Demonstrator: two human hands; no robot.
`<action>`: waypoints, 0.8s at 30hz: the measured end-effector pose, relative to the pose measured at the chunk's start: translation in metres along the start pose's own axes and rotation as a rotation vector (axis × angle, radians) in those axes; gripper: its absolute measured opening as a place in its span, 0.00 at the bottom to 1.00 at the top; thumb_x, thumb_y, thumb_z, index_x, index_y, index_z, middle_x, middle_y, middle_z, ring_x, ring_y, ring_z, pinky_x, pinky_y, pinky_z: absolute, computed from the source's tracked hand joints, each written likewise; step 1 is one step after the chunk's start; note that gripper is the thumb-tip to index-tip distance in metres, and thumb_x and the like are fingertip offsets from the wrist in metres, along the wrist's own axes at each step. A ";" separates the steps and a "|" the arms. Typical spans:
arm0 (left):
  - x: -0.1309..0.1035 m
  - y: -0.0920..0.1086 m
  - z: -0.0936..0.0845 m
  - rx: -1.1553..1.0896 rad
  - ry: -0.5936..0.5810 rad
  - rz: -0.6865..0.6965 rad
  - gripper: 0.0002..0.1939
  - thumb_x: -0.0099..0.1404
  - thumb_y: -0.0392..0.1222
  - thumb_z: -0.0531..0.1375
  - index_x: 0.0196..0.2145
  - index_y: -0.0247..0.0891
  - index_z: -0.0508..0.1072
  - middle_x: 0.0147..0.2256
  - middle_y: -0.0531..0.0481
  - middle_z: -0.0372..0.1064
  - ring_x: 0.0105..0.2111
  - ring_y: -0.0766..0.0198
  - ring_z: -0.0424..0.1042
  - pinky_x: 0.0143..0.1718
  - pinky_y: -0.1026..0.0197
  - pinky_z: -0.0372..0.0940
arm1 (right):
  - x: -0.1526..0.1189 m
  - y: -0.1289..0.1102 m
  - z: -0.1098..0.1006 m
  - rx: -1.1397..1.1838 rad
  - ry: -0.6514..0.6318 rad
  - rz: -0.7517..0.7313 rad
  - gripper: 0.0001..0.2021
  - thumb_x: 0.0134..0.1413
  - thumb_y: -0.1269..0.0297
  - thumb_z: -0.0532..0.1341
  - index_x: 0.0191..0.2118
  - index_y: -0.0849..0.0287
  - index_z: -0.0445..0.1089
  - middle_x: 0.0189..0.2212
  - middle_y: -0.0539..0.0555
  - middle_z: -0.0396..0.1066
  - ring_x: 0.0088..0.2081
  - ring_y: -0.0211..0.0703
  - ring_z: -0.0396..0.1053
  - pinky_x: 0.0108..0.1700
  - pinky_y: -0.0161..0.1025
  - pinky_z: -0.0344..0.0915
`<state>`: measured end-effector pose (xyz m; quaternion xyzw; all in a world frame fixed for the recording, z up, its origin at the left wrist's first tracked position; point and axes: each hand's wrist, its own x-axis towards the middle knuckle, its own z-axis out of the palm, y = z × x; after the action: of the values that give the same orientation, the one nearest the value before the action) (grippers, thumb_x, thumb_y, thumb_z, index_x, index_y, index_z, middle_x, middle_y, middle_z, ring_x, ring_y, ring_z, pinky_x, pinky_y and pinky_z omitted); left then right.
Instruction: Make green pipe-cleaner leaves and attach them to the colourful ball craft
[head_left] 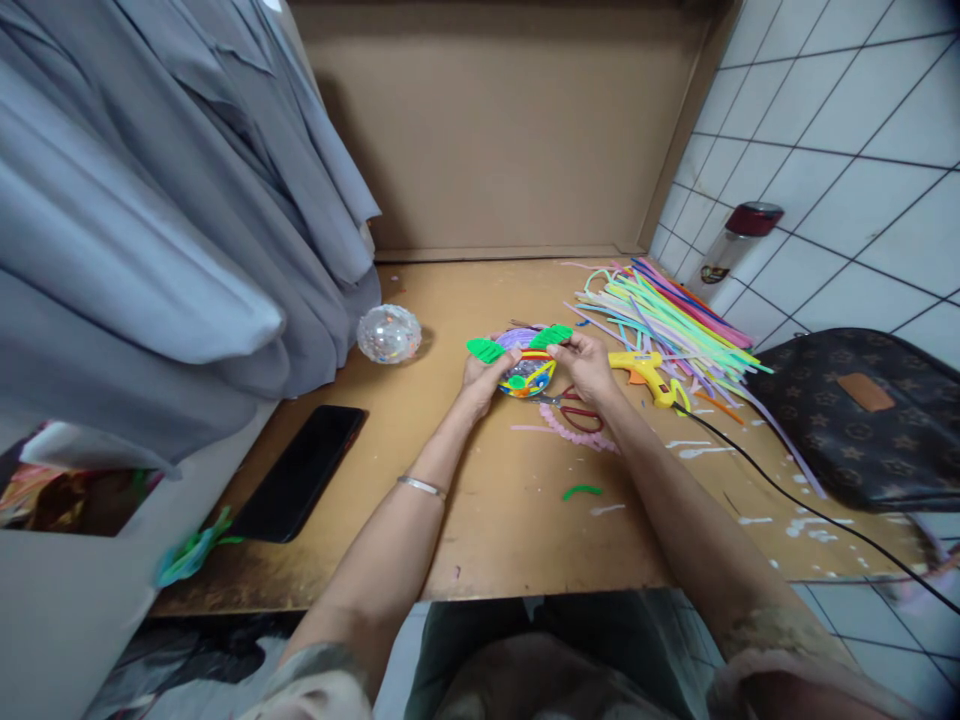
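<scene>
Both hands grip a round, colourful pipe-cleaner craft [531, 378] above the middle of the table. It has a purple top, a red and yellow band, and blue and orange parts below. Two green leaf-shaped pieces [551, 337] stick out from its top. My left hand [484, 380] pinches its left side, thumb on the band. At the upper right my right hand [587, 365] closes on it beside the right leaf. Red-handled scissors [582, 420] lie just under the craft, partly hidden, along with a fuzzy pink pipe-cleaner strip [574, 437].
Right of my hands lie a yellow glue gun [645, 372] with a black cable and a pipe-cleaner pile [667, 320]. A clear bottle [727, 255] and dark bag [862, 420] stand beyond. Leftward are a clear ball [389, 334], phone [301, 473] and grey curtain [187, 220].
</scene>
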<state>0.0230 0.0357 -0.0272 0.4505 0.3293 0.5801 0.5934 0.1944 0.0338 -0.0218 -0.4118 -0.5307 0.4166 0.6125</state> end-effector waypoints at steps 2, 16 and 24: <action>0.000 -0.001 0.000 0.000 0.002 0.002 0.30 0.42 0.51 0.74 0.42 0.38 0.74 0.37 0.47 0.78 0.38 0.55 0.77 0.47 0.53 0.69 | 0.000 -0.001 0.000 0.009 -0.004 0.002 0.12 0.38 0.56 0.72 0.30 0.55 0.75 0.30 0.51 0.78 0.36 0.47 0.75 0.48 0.47 0.70; 0.003 -0.002 -0.001 -0.008 -0.018 0.014 0.31 0.41 0.52 0.75 0.41 0.39 0.74 0.37 0.48 0.78 0.39 0.55 0.77 0.47 0.52 0.69 | 0.001 -0.008 -0.002 0.032 -0.030 0.030 0.10 0.35 0.59 0.72 0.28 0.55 0.77 0.28 0.49 0.78 0.33 0.44 0.73 0.48 0.46 0.69; 0.005 -0.003 -0.004 -0.018 -0.042 -0.006 0.31 0.40 0.53 0.75 0.41 0.38 0.74 0.38 0.47 0.78 0.39 0.55 0.77 0.48 0.52 0.69 | 0.002 -0.005 -0.003 -0.024 -0.005 -0.022 0.09 0.36 0.58 0.71 0.27 0.55 0.78 0.32 0.50 0.78 0.37 0.46 0.73 0.50 0.47 0.68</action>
<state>0.0213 0.0415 -0.0311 0.4562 0.3130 0.5717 0.6058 0.1976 0.0336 -0.0171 -0.4122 -0.5417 0.4042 0.6110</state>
